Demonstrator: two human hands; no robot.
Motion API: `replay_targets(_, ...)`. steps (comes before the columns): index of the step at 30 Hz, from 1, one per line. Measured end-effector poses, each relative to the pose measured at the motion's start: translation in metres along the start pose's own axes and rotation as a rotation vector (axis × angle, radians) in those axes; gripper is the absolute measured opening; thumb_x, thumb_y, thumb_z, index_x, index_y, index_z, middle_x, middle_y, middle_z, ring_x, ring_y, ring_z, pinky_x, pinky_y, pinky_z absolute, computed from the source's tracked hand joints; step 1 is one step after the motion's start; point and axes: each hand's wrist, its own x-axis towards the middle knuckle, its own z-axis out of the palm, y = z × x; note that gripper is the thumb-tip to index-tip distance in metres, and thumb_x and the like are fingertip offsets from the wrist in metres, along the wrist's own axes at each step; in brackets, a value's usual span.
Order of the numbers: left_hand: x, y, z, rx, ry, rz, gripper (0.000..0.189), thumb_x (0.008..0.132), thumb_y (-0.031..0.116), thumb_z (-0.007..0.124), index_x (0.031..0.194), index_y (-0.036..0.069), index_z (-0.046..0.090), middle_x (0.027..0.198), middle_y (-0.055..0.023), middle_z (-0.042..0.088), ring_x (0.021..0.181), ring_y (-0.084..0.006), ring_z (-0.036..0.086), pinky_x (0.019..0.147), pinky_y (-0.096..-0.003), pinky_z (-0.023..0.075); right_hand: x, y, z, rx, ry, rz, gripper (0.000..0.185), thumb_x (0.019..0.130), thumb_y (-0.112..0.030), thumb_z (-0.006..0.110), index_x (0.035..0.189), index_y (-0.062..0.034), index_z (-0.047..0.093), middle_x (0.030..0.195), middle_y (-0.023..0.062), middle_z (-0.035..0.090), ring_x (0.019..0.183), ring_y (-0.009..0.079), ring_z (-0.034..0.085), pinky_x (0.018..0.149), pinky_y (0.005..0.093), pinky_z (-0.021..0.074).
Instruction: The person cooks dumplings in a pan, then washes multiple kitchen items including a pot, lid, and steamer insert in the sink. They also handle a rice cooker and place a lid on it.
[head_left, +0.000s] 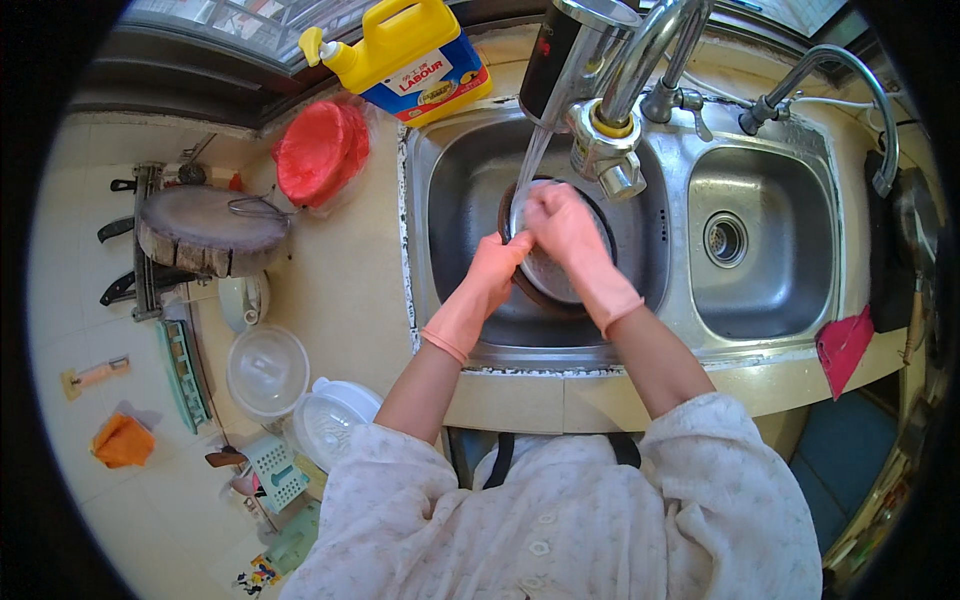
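Observation:
In the larger basin of the stainless-steel double sink (465, 176) lies a round vessel with a dark brown rim (530, 289); whether it is a pot or a bowl I cannot tell. My left hand (491, 274), in a pink rubber glove, grips the vessel's left rim. My right hand (562, 221), gloved alike, is over the vessel's inside, blurred and with fingers curled; what it may hold is hidden. Water streams from the chrome faucet (619, 90) onto the vessel beside my right hand.
A yellow detergent jug (412, 56) stands behind the sink's left corner. Left of it are a red plastic-covered bundle (322, 154) and a round wooden chopping board (214, 225) by a knife rack. A second curved tap (862, 60) and a pink cloth (845, 349) are at right.

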Motion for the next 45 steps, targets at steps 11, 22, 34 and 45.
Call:
replay_targets(11, -0.019, 0.021, 0.011, 0.370, 0.083, 0.333, 0.034, 0.093, 0.030, 0.069, 0.082, -0.003, 0.068, 0.075, 0.0035, 0.060, 0.074, -0.0075, 0.050, 0.065, -0.0287, 0.0444, 0.037, 0.080, -0.038, -0.216, -0.105, 0.397, 0.032, 0.102, -0.028, 0.056, 0.127, -0.0108, 0.067, 0.122, 0.0146, 0.071, 0.119, 0.0306, 0.065, 0.099, 0.0405, 0.0500)
replay_targets(22, -0.005, 0.024, 0.012, 0.511, 0.159, 0.331, 0.046, 0.089, 0.041, 0.067, 0.080, -0.004, 0.066, 0.070, -0.0070, 0.060, 0.071, -0.0125, 0.053, 0.069, -0.0351, 0.0483, -0.097, 0.003, -0.052, -0.086, -0.447, 0.360, 0.029, 0.089, -0.029, 0.064, 0.104, -0.0055, 0.073, 0.115, 0.0193, 0.072, 0.109, 0.0408, 0.067, 0.093, 0.0420, 0.0539)
replay_targets(34, -0.070, 0.042, 0.043, 1.422, 0.053, 0.386, 0.037, 0.095, 0.030, 0.058, 0.129, 0.015, 0.055, 0.104, -0.0190, 0.072, 0.101, -0.0398, 0.068, 0.086, -0.0487, 0.0546, -0.056, -0.102, -0.092, 0.610, -0.198, 0.561, 0.084, 0.087, -0.047, 0.074, 0.154, -0.0081, 0.040, 0.122, 0.0126, 0.068, 0.108, 0.0221, 0.065, 0.090, 0.0361, 0.0519)
replay_targets(45, -0.015, -0.012, -0.070, 0.707, 0.369, 0.615, 0.051, 0.098, 0.029, 0.063, 0.141, 0.003, 0.053, 0.155, -0.0247, 0.044, 0.139, -0.0397, 0.048, 0.115, -0.0435, 0.0399, -0.025, 0.065, -0.077, 1.267, -0.236, 0.453, 0.038, 0.099, -0.006, 0.059, 0.138, -0.0019, 0.055, 0.122, 0.0119, 0.068, 0.110, 0.0251, 0.068, 0.101, 0.0439, 0.0547)
